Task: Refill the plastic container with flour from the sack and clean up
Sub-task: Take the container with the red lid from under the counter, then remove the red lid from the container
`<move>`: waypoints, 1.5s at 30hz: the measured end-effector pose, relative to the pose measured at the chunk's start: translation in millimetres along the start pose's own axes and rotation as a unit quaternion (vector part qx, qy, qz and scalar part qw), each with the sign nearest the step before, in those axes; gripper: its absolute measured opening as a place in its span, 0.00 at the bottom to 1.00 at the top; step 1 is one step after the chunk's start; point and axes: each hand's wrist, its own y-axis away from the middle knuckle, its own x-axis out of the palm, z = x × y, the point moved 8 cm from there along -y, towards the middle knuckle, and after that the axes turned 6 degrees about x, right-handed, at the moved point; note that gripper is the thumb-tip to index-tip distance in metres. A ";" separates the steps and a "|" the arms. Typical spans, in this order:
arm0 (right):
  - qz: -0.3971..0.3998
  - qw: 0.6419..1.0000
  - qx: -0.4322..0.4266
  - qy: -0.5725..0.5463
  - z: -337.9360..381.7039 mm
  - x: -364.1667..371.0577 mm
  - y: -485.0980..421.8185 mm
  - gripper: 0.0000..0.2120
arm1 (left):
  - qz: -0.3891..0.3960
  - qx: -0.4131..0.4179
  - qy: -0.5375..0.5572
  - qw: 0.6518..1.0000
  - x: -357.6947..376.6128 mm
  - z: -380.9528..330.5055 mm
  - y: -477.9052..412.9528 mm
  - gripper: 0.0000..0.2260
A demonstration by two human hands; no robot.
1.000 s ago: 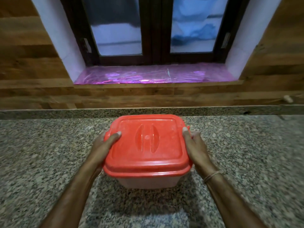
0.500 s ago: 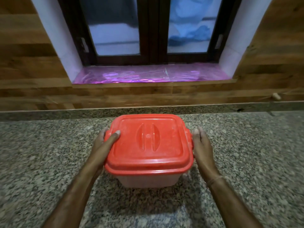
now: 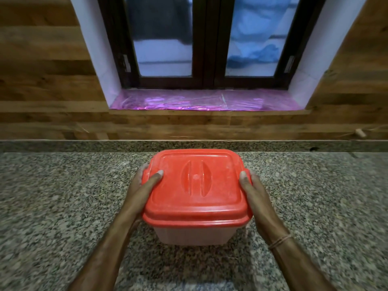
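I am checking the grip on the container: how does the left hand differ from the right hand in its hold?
The left hand lays its thumb far onto the red lid; the right hand keeps its thumb at the lid's edge. Only the right wrist wears a thread band. Both hands press the sides of the container on the granite counter.

Bare forearms, no sleeves, thin thread bracelet (image 3: 280, 241) around the right wrist

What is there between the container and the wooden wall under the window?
In the head view, only bare granite counter and its raised back strip lie between the container and the wooden wall.
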 end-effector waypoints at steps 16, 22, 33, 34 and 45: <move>-0.069 0.994 0.004 -0.087 55.9 -96.9 -25.2 0.20 | -0.019 0.097 -0.049 0.994 107.7 -88.1 -3.8 0.37; -0.105 0.976 0.043 -0.187 21.8 -232.7 -47.3 0.19 | 0.111 0.115 -0.155 0.975 235.7 -75.1 17.0 0.33; -0.130 0.975 0.126 -0.124 -123.7 -337.0 -101.2 0.22 | 0.065 0.141 -0.569 0.808 297.9 -34.3 26.3 0.37; -0.134 0.976 0.130 -0.111 -133.3 -333.3 -104.3 0.22 | 0.061 0.146 -0.576 0.802 297.6 -35.5 26.5 0.36; -0.192 0.944 0.120 0.238 -168.7 -328.2 -107.5 0.33 | 0.053 0.147 -0.613 0.775 301.4 -33.8 25.4 0.37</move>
